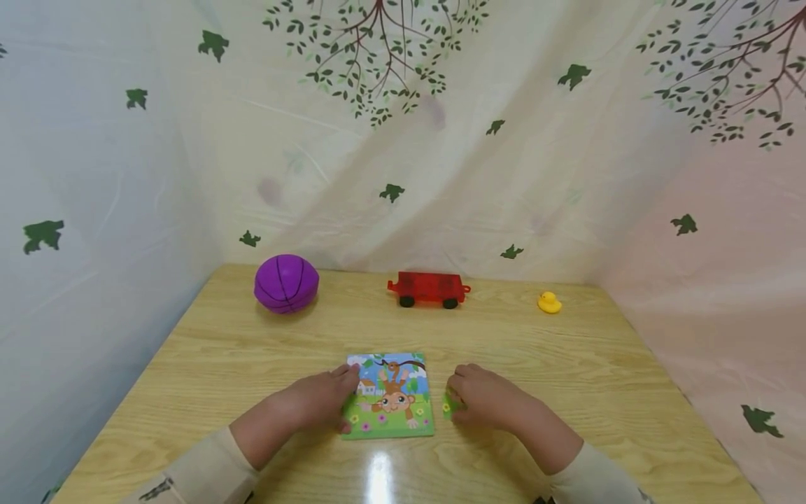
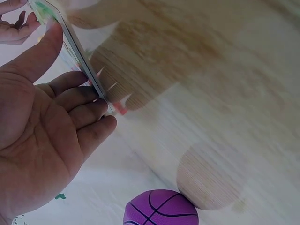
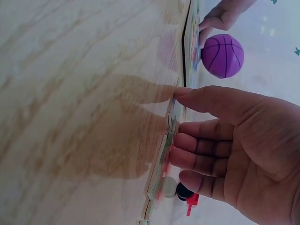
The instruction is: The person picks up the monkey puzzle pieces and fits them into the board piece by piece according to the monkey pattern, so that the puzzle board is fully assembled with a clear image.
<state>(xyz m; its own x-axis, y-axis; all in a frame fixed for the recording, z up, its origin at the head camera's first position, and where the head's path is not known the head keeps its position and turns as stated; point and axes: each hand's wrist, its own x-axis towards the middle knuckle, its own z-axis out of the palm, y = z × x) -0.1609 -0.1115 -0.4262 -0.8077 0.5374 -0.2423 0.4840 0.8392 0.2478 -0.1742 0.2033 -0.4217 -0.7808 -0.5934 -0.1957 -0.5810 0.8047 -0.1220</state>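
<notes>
A square monkey picture puzzle (image 1: 390, 399) lies flat on the table. My left hand (image 1: 324, 399) rests at its left edge, thumb near the front corner and fingers farther back. In the left wrist view the fingertips (image 2: 101, 105) meet the puzzle's thin side. To the right of the puzzle, my right hand (image 1: 488, 397) is lowered over green puzzle pieces (image 1: 448, 406), partly hiding them. The right wrist view shows thin puzzle pieces (image 3: 159, 164) lying in a row along the tabletop, with the thumb touching one and the relaxed fingers close over others.
Toward the back of the wooden table (image 1: 220, 350) sit a purple ball (image 1: 286, 283), a red toy wagon (image 1: 429, 288) with black wheels and a yellow rubber duck (image 1: 550, 303). A pale cloth printed with leaves (image 1: 390, 192) hangs behind and at both sides.
</notes>
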